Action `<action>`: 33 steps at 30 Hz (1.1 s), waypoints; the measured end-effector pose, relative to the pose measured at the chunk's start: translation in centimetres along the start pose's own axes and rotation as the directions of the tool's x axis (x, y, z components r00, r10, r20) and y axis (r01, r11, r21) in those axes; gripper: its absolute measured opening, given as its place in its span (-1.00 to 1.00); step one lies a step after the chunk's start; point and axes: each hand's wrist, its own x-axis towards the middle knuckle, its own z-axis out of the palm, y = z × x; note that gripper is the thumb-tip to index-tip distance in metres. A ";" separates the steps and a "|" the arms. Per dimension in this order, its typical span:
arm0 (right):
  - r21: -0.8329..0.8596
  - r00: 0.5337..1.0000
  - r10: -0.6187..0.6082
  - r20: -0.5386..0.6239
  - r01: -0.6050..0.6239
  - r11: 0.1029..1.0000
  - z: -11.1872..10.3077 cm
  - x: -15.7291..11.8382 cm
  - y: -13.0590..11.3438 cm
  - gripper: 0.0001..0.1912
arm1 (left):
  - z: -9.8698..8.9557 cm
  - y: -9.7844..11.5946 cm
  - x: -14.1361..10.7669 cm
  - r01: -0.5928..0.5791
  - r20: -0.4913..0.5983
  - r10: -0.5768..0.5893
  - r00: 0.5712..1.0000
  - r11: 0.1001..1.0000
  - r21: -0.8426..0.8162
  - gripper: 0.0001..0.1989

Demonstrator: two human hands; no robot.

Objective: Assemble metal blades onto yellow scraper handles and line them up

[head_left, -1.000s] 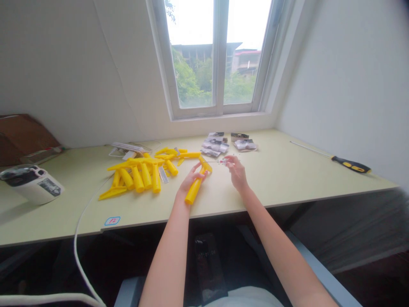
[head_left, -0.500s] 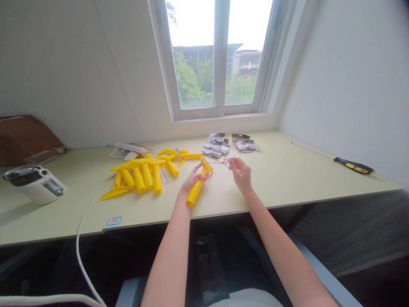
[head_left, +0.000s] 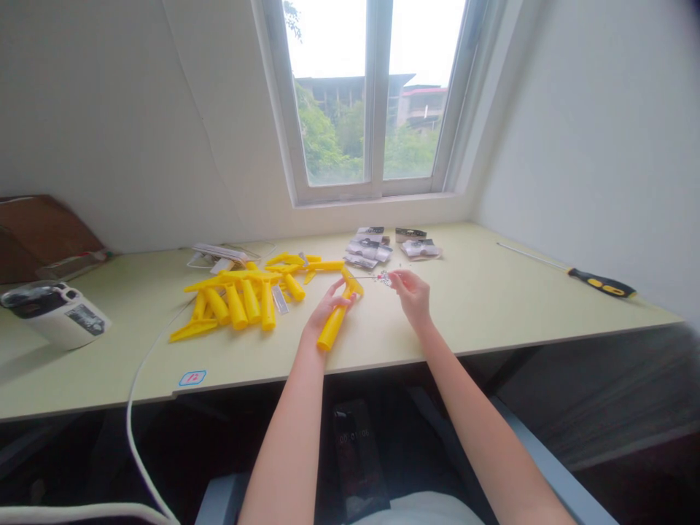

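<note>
My left hand (head_left: 326, 310) is wrapped round a yellow plastic T-shaped scraper handle (head_left: 335, 324). Its head end points away from me and its round grip end tilts down toward the table's front edge. A thin metal rod or blade edge (head_left: 362, 277) stretches from the head toward my right hand (head_left: 411, 293). The fingertips of that hand are pinched together beside a small heap of shiny metal bits (head_left: 384, 278); whatever is between them is too small to make out. Left of my hands lies a pile of similar yellow handles (head_left: 238, 306).
Paper-carded packets (head_left: 369, 248) lie at the back, with more packets (head_left: 420, 248) beside them. A long black-and-yellow screwdriver (head_left: 601, 283) rests at the right. A white mug with a dark lid (head_left: 65, 317) stands left. A white cable (head_left: 131, 415) hangs over the table edge (head_left: 235, 387).
Both hands keep nearly the same pose around the yellow handle and the metal bits. The whole view has shifted very slightly.
</note>
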 end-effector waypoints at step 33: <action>-0.102 0.983 -0.007 0.186 0.026 0.994 0.5 -0.3 0.6 -0.67 | -0.1 0.0 0.0 0.017 -0.028 -0.018 0.999 0.999 -0.035 -0.26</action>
